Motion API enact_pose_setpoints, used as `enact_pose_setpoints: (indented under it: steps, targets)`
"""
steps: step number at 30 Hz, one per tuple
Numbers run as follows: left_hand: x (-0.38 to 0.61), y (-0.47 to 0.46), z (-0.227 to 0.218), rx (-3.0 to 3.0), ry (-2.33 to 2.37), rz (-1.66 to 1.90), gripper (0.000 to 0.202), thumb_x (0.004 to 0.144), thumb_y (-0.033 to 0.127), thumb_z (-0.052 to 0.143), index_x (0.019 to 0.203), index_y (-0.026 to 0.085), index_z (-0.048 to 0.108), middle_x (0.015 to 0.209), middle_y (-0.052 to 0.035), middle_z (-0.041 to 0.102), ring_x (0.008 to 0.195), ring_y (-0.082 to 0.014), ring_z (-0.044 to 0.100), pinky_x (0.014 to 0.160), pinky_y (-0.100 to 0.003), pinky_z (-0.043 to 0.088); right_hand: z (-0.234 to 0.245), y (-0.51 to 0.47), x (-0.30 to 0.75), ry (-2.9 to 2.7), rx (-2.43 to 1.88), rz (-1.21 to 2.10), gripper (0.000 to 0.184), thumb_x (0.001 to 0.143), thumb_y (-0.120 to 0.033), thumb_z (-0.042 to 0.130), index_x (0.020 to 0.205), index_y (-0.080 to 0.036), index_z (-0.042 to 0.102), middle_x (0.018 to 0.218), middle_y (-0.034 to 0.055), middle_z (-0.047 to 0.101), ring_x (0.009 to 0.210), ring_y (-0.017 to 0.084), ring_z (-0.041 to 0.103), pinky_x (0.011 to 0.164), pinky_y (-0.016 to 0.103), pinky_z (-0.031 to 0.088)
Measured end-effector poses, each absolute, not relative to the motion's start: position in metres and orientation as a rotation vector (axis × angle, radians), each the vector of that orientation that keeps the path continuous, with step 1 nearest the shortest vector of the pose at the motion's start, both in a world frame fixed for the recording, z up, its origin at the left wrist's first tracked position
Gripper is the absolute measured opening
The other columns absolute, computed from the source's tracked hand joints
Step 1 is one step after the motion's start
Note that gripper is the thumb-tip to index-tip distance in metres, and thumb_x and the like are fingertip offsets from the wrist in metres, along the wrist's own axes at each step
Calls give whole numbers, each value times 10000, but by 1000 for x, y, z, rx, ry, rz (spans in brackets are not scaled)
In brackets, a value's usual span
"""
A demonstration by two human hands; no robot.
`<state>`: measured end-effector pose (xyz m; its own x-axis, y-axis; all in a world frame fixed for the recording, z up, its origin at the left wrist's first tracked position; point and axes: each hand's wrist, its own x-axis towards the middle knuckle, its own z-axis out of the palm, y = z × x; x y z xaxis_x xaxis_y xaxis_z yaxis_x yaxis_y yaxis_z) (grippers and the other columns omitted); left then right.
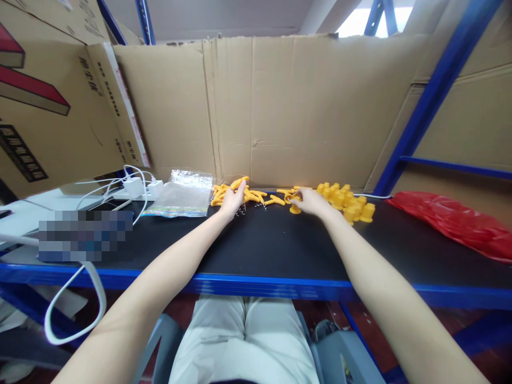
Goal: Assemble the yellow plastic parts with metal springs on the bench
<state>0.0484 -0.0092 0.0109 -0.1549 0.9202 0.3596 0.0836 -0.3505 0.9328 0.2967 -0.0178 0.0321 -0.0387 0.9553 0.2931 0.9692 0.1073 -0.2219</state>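
My left hand [232,200] reaches to the back of the black worktop [272,240] and pinches one long yellow plastic piece [239,182] out of a loose pile of the same pieces [248,194]. My right hand [310,201] is closed on a small yellow cap-like part [292,198], with another such part [295,210] standing just under it. A cluster of yellow flanged caps [347,201] stands to the right of that hand. Small metal chains or springs [241,211] lie by my left hand.
A clear plastic bag [182,196] lies left of the pile, with white chargers and cables [136,188] beyond it. A red plastic bag [456,224] lies at the right. Cardboard sheets [280,106] wall the back, blue rack posts [432,101] stand at the right.
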Motion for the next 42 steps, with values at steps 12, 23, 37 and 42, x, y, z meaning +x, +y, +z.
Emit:
enact_pose_setpoints:
  steps: [12,23,37,42]
  targets:
    - [49,-16,16,1476,1113,1660,247,741,267,652,944,126,652,723,-30,657,554,-92,575,525,-204,465,17,-19,283,-2107,-1690,381,211,663,-277,701,752,-164,548,771,9,614,709,141,567,656,253,422]
    - [51,-15,18,1252,1082,1615,278,822,257,591,1059,166,477,701,9,626,522,-95,638,509,-180,483,24,-31,270,-2222,-1460,219,224,666,-108,606,859,-180,517,856,14,603,690,121,515,634,221,381]
    - [51,-19,22,1245,1093,1581,253,867,160,501,1113,170,446,806,-20,635,531,-80,639,535,-183,509,19,-22,275,-2180,-1387,196,218,658,-174,636,835,-180,508,804,20,595,650,126,497,616,241,380]
    - [54,-20,18,1312,1108,1523,282,883,151,465,1162,167,429,843,-40,639,558,-76,639,520,-161,483,16,-21,273,-2153,-1207,297,242,672,-254,648,868,-174,529,896,36,609,653,120,496,632,259,403]
